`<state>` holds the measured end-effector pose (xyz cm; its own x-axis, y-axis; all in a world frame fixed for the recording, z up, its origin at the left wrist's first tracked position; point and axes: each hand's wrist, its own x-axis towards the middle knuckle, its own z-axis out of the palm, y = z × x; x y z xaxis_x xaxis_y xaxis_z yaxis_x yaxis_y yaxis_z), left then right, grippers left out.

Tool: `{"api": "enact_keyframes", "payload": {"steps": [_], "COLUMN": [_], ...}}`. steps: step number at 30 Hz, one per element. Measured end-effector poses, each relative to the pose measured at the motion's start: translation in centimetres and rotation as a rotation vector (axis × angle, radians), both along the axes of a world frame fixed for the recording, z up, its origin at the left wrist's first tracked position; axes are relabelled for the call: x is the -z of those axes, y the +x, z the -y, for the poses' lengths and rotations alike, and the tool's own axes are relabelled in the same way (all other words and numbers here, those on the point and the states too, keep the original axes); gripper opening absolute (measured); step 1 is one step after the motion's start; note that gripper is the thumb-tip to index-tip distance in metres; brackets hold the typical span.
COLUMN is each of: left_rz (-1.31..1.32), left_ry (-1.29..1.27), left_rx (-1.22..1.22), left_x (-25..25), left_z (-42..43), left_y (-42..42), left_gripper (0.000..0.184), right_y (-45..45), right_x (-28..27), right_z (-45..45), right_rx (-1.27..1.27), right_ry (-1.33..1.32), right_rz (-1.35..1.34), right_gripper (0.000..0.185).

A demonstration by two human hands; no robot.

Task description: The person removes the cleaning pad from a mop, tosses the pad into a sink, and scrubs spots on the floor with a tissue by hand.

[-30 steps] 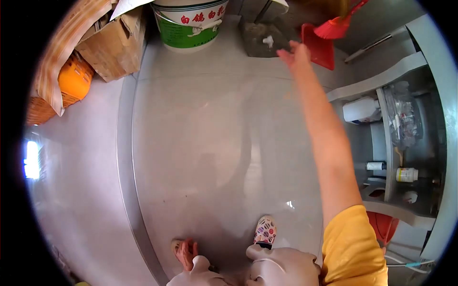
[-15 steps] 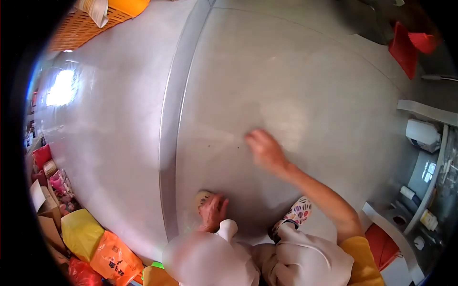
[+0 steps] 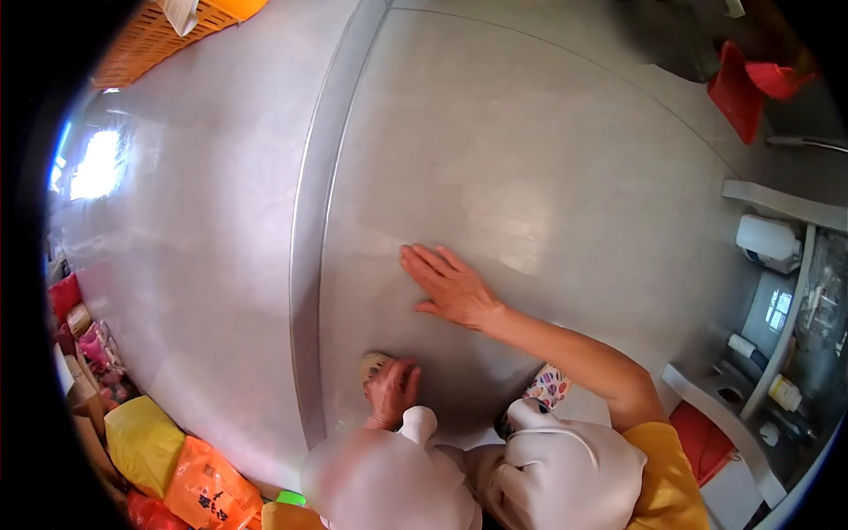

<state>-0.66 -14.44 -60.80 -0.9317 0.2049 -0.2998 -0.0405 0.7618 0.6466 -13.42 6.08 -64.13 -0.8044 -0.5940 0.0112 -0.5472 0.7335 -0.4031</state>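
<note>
My right hand is spread palm down on or just over the grey floor, fingers pointing up and left, with nothing visible in it. My left hand hangs in front of my left knee, beside and partly over the patterned left shoe. Its fingers are loosely bent and apart, and no object shows in them. Behind the right forearm, the other patterned shoe shows in part past the light trousers.
A raised metal-grey strip divides the floor on the left. Yellow and orange bags lie lower left. An orange basket stands upper left, a red dustpan-like thing upper right. Shelves with a white container line the right.
My right hand has moved left and slightly down, and its fingers have gone from bunched to spread. Two dark floor specks no longer show. My left hand has hardly moved.
</note>
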Motion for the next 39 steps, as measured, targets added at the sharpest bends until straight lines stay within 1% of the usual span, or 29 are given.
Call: {"api": "enact_keyframes", "payload": {"steps": [2, 6, 8, 11, 14, 17, 20, 23, 26, 28, 29, 31, 32, 33, 34, 35, 36, 38, 39], "left_rz": [-0.014, -0.041, -0.074, -0.067, -0.079, -0.054, -0.06, -0.08, -0.139, -0.184, -0.202, -0.224, -0.224, -0.168, -0.16, -0.149, -0.138, -0.071, -0.032], "left_ry": [0.007, 0.023, -0.007, -0.001, 0.011, 0.016, 0.001, -0.019, -0.028, -0.03, -0.038, -0.041, -0.042, -0.055, -0.06, -0.07, -0.083, -0.066, -0.058], "left_rx": [-0.006, -0.033, 0.006, 0.007, 0.007, -0.022, -0.019, -0.01, -0.005, 0.018, 0.027, 0.041, 0.043, 0.019, 0.029, 0.038, 0.046, -0.002, -0.031], "left_x": [-0.2, 0.2, 0.1, 0.2, 0.0, 0.1, 0.1, -0.3, 0.3, 1.8, 1.6, 1.4, 1.6, 0.7, 0.5, 0.4, 0.3, 0.2, 0.1], "left_z": [-0.1, 0.0, 0.0, 0.1, -0.2, -0.3, -0.5, -0.7, -0.2, 0.6, 0.3, 0.1, 0.1, -0.4, -0.6, -0.6, -0.5, -0.6, -0.6], "left_y": [-0.1, 0.2, 0.1, 0.3, -0.1, 0.0, 0.0, -0.5, 0.0, 0.9, 0.7, 0.4, 0.5, 0.2, 0.1, 0.1, 0.0, -0.1, 0.0], "left_gripper": [0.012, 0.012, 0.012, 0.012, 0.013, 0.014, 0.015, 0.015, 0.016, 0.017, 0.017, 0.016, 0.015, 0.013, 0.012, 0.012, 0.012, 0.012, 0.012], "right_y": [0.9, 2.4, 2.6, 2.9, 2.9, 2.7, 2.7, 2.7, 2.5, 1.1, 0.1, -3.6, -6.3, -9.5, -13.1, -15.9, -18.4, -20.8, -20.3], "right_x": [-0.5, -0.7, -1.2, -1.0, -0.6, -0.5, -0.2, -0.1, -1.3, -4.3, -5.8, -7.4, -9.0, -10.4, -10.8, -12.8, -13.0, -12.9, -12.8], "right_z": [-1.9, -4.2, -4.6, -4.8, -4.7, -4.5, -4.6, -4.7, -7.1, -10.1, -12.1, -17.0, -19.8, -22.6, -25.9, -28.7, -31.8, -35.1, -35.3], "right_rx": [0.029, -0.002, -0.03, -0.036, 0.016, 0.076, 0.086, 0.07, 0.346, 0.546, 0.652, 0.677, 0.666, 0.714, 0.758, 0.844, 0.866, 1.02, 1.013], "right_ry": [0.058, 0.133, 0.147, 0.055, -0.094, -0.12, -0.107, -0.027, -0.314, -0.423, -0.473, -0.392, -0.281, -0.216, -0.15, -0.153, -0.147, -0.098, -0.132], "right_rz": [-0.001, -0.174, -0.246, -0.266, -0.162, -0.138, -0.203, -0.164, 0.034, 0.173, 0.231, -0.108, -0.322, -0.427, -0.59, -0.558, -0.646, -0.72, -0.634], "right_gripper": [0.07, 0.053, 0.043, 0.031, 0.022, 0.016, 0.014, 0.008, 0.005, 0.006, 0.006, 0.011, 0.016, 0.022, 0.027, 0.037, 0.047, 0.052, 0.051]}}
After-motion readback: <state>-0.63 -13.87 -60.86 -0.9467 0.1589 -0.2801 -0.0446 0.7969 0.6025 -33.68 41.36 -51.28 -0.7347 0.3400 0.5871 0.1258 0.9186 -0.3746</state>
